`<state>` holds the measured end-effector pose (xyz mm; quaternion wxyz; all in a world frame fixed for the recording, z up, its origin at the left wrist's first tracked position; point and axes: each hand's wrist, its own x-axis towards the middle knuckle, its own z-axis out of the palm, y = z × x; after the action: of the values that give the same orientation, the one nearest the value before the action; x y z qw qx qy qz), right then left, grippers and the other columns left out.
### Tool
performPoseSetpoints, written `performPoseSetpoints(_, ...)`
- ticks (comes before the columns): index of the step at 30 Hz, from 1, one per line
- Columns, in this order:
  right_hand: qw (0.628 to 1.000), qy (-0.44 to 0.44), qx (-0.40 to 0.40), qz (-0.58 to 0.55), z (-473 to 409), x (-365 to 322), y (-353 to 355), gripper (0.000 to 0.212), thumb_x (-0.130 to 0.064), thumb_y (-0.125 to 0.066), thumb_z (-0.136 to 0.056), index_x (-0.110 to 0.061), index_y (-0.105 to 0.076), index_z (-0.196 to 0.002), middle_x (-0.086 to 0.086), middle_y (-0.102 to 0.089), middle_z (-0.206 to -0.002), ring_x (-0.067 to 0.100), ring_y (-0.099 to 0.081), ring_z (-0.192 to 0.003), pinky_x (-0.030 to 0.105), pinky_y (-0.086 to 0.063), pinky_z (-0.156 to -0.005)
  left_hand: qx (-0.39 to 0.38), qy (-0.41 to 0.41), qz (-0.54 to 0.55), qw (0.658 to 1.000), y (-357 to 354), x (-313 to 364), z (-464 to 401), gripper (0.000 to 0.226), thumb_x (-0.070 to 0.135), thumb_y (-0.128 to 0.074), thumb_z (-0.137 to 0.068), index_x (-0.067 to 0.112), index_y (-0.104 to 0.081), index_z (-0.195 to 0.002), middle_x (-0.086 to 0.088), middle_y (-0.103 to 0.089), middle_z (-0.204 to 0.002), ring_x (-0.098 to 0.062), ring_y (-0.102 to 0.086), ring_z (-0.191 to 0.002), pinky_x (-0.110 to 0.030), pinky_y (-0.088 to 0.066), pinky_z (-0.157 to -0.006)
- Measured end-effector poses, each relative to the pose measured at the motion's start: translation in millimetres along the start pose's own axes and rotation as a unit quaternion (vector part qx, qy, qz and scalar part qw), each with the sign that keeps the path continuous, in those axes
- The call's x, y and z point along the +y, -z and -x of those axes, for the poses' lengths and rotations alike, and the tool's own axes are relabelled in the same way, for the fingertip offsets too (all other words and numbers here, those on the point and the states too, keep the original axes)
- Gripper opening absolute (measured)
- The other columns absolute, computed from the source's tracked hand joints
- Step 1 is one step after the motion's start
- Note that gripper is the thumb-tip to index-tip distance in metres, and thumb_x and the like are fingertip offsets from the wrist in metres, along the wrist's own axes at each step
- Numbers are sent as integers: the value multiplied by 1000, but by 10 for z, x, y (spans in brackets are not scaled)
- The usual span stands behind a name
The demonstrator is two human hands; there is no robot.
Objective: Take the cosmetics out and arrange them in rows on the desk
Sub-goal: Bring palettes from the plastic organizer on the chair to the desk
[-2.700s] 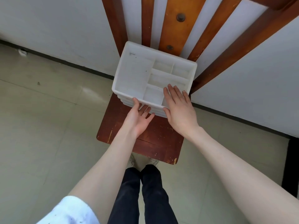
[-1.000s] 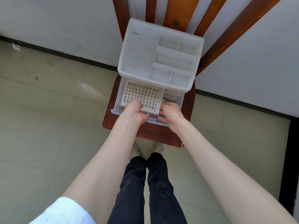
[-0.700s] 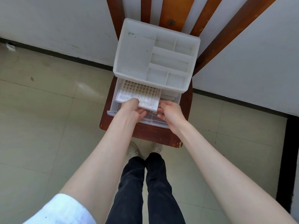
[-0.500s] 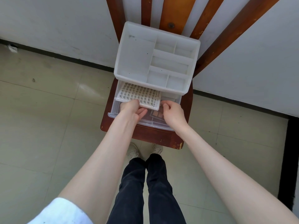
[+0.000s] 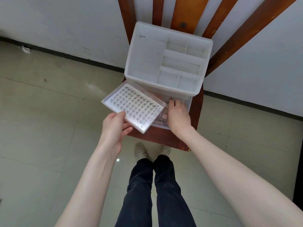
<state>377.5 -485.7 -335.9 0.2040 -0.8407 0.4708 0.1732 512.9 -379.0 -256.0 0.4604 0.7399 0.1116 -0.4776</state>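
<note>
Left hand (image 5: 114,128) pinches only a corner of the flat case (image 5: 133,106); it could tip and fall. Right hand (image 5: 177,115) lies flat, fingers relaxed, in the drawer (image 5: 188,104).

The only lettering sits on the near right corner of the flat white case (image 5: 134,108). It is small and grey, and cannot be read for certain.
</note>
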Motion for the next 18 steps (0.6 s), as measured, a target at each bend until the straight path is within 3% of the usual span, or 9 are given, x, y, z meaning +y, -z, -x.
performPoseSetpoints(3, 1000, -7, 5, 2, -12, -26, 38, 55, -1, -60, -82, -2, -37, -132, 18, -38, -130, 32, -39, -119, 36, -36, -99, -16, -27, 41, 999, 188, -76, -21, 14, 18, -43, -97, 15, -55, -104, -7, -66, -101, -20, -64, -92, -27, -50, -76)
performPoseSetpoints(8, 997, 15, 40, -63, 42, 12, 100, 29, -9, -56, -89, -1, -52, -116, 16, -42, -120, 30, -43, -110, 36, -42, -85, -51, 38, 227, 972, 365, -190, -119, 18, 17, -39, -99, 12, -54, -109, -9, -65, -105, -18, -64, -94, -31, -50, -78)
performPoseSetpoints(14, 949, -33, 37, -311, 214, 40, 203, 26, -18, -53, -94, -9, -53, -118, 11, -61, -113, 23, -56, -101, 32, -44, -84, -35, 47, 316, 947, 403, -275, -162, 30, 16, -34, -100, 8, -45, -128, -9, -61, -116, -21, -59, -107, -36, -48, -84)
performPoseSetpoints(18, 960, 21, 8, -277, 91, -82, 224, 26, -22, -55, -92, -6, -56, -112, 8, -56, -113, 20, -49, -106, 24, -33, -84, -38, 35, 320, 946, 440, -292, -159, 31, 16, -33, -101, 10, -45, -128, -8, -60, -122, -21, -57, -113, -38, -47, -87)
